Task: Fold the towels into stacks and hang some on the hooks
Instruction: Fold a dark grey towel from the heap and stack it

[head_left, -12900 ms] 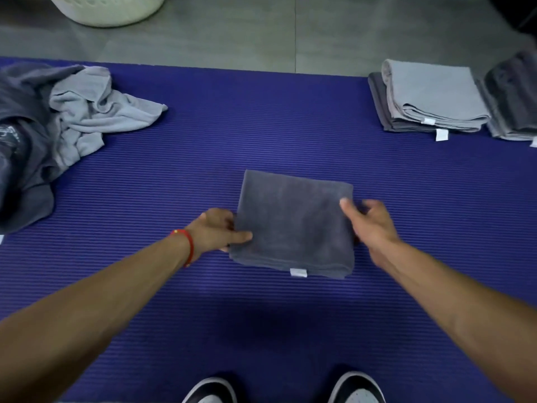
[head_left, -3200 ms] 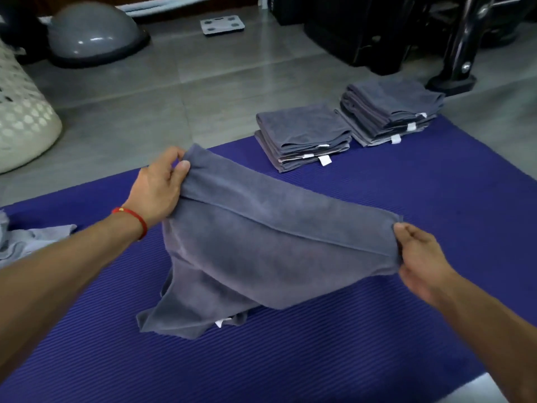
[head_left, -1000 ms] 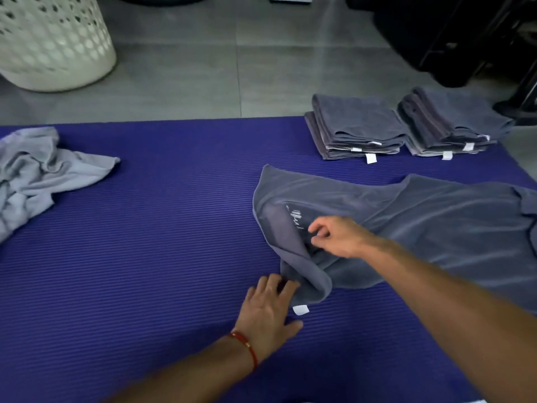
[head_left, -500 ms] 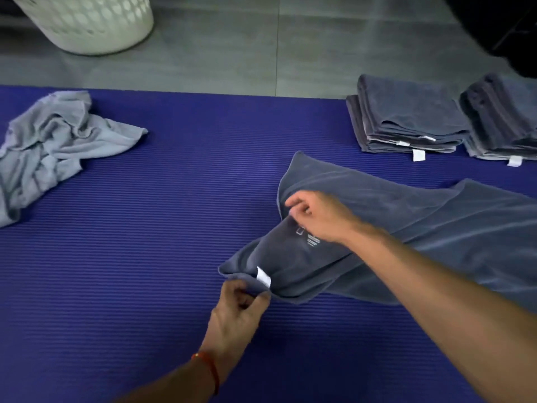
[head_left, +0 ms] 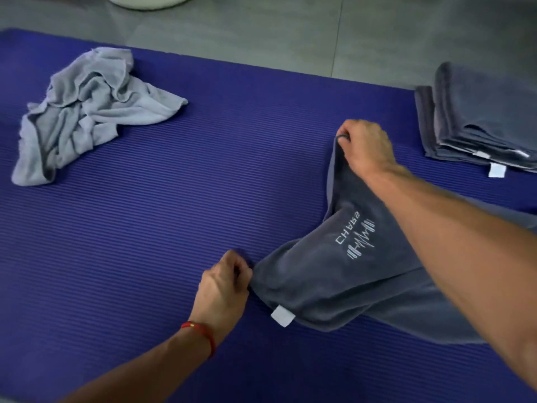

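A dark grey towel [head_left: 328,280] with a white logo and a white tag lies rumpled on the blue mat [head_left: 162,228], running off to the right under my right arm. My left hand [head_left: 225,286] pinches its near left corner down at the mat. My right hand [head_left: 364,146] grips the far left corner, a little further up the mat. A crumpled light grey towel [head_left: 84,109] lies at the mat's far left. A stack of folded dark grey towels [head_left: 479,120] sits at the far right edge.
Grey floor tiles [head_left: 290,27] run beyond the mat. The bottom of a white laundry basket [head_left: 148,0] shows at the top edge. Bare mat stretches between the crumpled towel and my hands.
My right hand has taken the far corner and drawn it away from the near one, spreading the left edge. My left hand keeps its pinch on the near corner. The view shifted left.
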Action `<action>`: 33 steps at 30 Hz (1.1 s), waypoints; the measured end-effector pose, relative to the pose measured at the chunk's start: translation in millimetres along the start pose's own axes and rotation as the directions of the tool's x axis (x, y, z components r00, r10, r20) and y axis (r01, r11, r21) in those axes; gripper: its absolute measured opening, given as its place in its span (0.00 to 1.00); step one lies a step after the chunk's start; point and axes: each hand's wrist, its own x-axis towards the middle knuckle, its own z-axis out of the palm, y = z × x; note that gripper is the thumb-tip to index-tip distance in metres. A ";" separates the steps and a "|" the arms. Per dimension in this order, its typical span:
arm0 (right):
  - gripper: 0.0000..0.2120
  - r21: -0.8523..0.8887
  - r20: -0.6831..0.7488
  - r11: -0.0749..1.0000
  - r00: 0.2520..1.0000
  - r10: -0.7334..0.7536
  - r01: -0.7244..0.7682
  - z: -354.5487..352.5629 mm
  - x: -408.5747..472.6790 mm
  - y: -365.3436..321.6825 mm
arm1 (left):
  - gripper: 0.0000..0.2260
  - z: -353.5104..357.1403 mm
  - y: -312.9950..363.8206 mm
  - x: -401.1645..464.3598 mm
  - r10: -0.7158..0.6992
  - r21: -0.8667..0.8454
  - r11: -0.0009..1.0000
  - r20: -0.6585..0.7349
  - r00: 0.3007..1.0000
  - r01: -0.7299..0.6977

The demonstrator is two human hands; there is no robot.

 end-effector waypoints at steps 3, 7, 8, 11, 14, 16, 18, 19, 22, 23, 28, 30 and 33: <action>0.07 0.072 -0.035 0.992 0.994 -0.102 0.105 -13.1 25.4 -33.5 | 0.04 -14.0 0.5 -11.8 -0.056 -0.136 0.988 0.093 0.994 0.068; 0.07 0.022 0.077 0.976 0.973 -0.218 0.217 -4.6 48.8 -73.0 | 0.14 -3.7 6.2 3.0 -0.030 -0.047 0.998 0.096 0.995 0.034; 0.07 0.017 0.086 0.976 0.972 -0.216 0.216 -0.4 51.6 -78.0 | 0.13 -4.3 6.9 7.3 -0.031 -0.024 0.999 0.072 0.997 0.033; 0.06 0.066 0.046 0.976 0.977 -0.210 0.206 6.5 57.7 -91.3 | 0.12 -31.5 -5.2 2.0 -0.064 -0.053 0.997 -0.028 0.998 0.062; 0.05 0.169 0.034 0.959 0.971 -0.237 0.228 11.9 64.9 -109.8 | 0.13 -69.7 -25.4 -29.5 -0.076 -0.059 0.996 -0.098 0.992 0.070; 0.04 0.246 0.033 0.937 0.964 -0.264 0.248 21.5 67.6 -130.6 | 0.13 -89.2 -39.0 -48.0 -0.114 -0.120 0.988 -0.135 0.984 0.098; 0.04 0.322 0.024 0.910 0.959 -0.283 0.260 34.3 69.8 -159.1 | 0.13 -106.8 -58.6 -52.3 -0.186 -0.259 0.957 -0.209 0.960 0.129; 0.04 0.353 0.024 0.896 0.955 -0.295 0.268 40.7 71.0 -177.1 | 0.13 -117.8 -70.5 -50.6 -0.247 -0.368 0.918 -0.243 0.938 0.147; 0.04 0.393 0.015 0.864 0.937 -0.349 0.315 61.6 77.5 -234.3 | 0.11 -153.0 -103.8 -40.1 -0.395 -0.526 0.829 -0.309 0.865 0.190; 0.04 0.401 0.012 0.857 0.933 -0.359 0.324 68.9 79.6 -251.3 | 0.10 -163.1 -114.3 -35.0 -0.420 -0.526 0.827 -0.340 0.841 0.200; 0.19 0.360 0.275 0.828 0.799 -0.535 0.430 94.4 59.1 -294.3 | 0.07 -180.3 -143.4 -10.4 -0.483 -0.469 0.831 -0.343 0.806 0.298; 0.21 0.307 0.313 0.803 0.743 -0.592 0.511 90.3 43.3 -287.7 | 0.06 -177.9 -147.7 -3.4 -0.487 -0.422 0.844 -0.343 0.803 0.332; 0.19 0.208 0.376 0.750 0.656 -0.654 0.628 67.2 7.1 -245.6 | 0.06 -172.2 -150.2 -3.2 -0.342 -0.177 0.939 -0.420 0.841 0.293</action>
